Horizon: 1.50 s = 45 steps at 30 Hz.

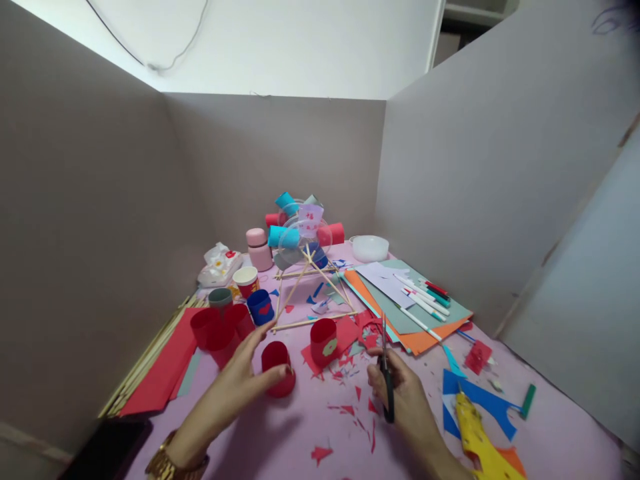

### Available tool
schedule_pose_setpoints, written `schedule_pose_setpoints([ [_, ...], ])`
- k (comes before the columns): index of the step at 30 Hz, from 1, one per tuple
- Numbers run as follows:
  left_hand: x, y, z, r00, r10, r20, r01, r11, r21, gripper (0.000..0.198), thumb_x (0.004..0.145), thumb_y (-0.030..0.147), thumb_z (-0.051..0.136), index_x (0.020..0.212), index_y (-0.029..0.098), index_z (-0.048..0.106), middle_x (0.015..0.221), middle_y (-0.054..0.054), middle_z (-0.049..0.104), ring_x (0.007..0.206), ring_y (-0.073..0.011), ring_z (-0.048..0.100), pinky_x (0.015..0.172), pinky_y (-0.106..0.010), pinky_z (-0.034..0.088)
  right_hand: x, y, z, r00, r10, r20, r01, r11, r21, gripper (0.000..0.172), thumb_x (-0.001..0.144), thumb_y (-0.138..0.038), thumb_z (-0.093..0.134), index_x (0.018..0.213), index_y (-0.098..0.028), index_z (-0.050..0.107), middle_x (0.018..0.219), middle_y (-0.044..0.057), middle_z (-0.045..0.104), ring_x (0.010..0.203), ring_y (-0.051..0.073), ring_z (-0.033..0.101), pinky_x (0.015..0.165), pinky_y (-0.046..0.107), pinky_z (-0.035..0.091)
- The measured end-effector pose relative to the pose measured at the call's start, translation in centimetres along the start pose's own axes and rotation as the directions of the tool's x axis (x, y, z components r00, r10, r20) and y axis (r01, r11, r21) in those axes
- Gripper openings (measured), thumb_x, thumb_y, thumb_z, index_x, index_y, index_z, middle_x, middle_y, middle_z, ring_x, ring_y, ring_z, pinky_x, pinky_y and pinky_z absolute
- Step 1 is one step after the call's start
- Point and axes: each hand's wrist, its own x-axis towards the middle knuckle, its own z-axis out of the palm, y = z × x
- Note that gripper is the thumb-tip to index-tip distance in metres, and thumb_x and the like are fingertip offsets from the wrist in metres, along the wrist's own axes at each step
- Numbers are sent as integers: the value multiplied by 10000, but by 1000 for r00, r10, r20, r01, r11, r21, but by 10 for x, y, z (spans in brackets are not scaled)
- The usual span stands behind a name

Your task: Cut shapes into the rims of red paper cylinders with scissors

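My left hand [235, 387] reaches forward with its fingers spread, the thumb touching a red paper cylinder [278, 368] that stands on the pink tabletop [310, 427]. My right hand [407, 400] is closed around the black handles of a pair of scissors [385, 373], blades pointing away from me. A second red cylinder with a pale flower sticker [324, 340] stands just beyond, between the hands. Red paper scraps [350, 393] lie scattered around both hands.
A stick-framed wheel model with paper cups [303, 240] stands at the back. Red, blue and grey paper cups [235, 313] sit left. Coloured sheets with markers [415, 300] lie right. A yellow glue gun [480, 440] lies near right; wooden sticks [150, 353] lie along the left wall.
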Motion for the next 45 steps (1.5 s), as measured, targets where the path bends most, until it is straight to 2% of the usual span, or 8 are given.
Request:
schedule_pose_setpoints([
  [5, -6, -18, 11, 994, 44, 100, -32, 992, -120, 978, 605, 247, 781, 1447, 219, 285, 1543, -137, 291, 1412, -307, 217, 1127, -468, 161, -4, -3, 5, 994, 11, 105, 3, 991, -134, 426, 850, -554, 516, 1014, -161, 526, 588, -75, 373, 520, 120, 341, 488, 234, 288],
  [9, -5, -31, 16, 993, -7, 120, 35, 971, -237, 997, 665, 202, 729, 1479, 186, 154, 1532, -166, 304, 1369, -295, 332, 1103, -430, 254, -7, -4, 8, 993, 11, 119, 2, 994, -112, 435, 833, -563, 537, 1008, -165, 520, 584, -79, 373, 507, 114, 320, 484, 234, 270],
  [17, -11, -24, 26, 988, -94, 119, 145, 819, -555, 917, 681, 333, 758, 1447, 227, 264, 1213, -131, 669, 1041, -290, 650, 854, -359, 523, -11, 4, 21, 992, 8, 125, -19, 996, 89, 396, 762, -497, 677, 979, -182, 575, 637, -48, 501, 518, 116, 436, 490, 226, 340],
  [25, -28, -12, 55, 978, -182, 105, 194, 591, -783, 837, 676, 403, 752, 1388, 273, 332, 1205, -93, 664, 1061, -257, 636, 809, -287, 537, -28, -7, 53, 985, -13, 174, -58, 918, 393, 657, 569, -491, 837, 1074, -220, 517, 1011, 75, 619, 799, 191, 595, 684, 291, 481],
  [30, -44, -5, 75, 965, -221, 140, 239, 520, -820, 818, 656, 372, 775, 1361, 300, 367, 1235, -79, 655, 1076, -281, 635, 878, -344, 520, -35, -18, 62, 969, 9, 246, -140, 842, 521, 657, 579, -466, 844, 1097, -241, 509, 1014, 56, 652, 926, 248, 633, 777, 327, 482],
  [36, -48, -6, 70, 964, -196, 182, 249, 407, -879, 591, 773, 541, 593, 1302, 323, 447, 1237, -51, 653, 1153, -274, 577, 846, -322, 531, -30, -14, 54, 942, 162, 295, -315, 732, 604, 578, 603, -513, 815, 1020, -181, 593, 780, 6, 647, 600, 125, 580, 486, 186, 418],
  [39, -44, -14, 72, 977, -143, 158, 208, 465, -861, 495, 822, 569, 495, 1247, 315, 504, 1253, -55, 634, 1208, -285, 526, 907, -373, 500, -28, -9, 50, 918, 194, 345, -384, 648, 658, 520, 633, -527, 793, 975, -173, 624, 731, -1, 638, 577, 117, 557, 467, 184, 423],
  [45, -53, -17, 88, 988, 40, 146, 89, 626, -774, 729, 504, 448, 851, 1153, 257, 578, 1250, -112, 626, 1151, -353, 556, 895, -393, 494, -30, -14, 48, 909, 167, 381, -399, 609, 685, 467, 665, -524, 773, 955, -182, 642, 773, 32, 677, 655, 168, 614, 511, 231, 472],
])
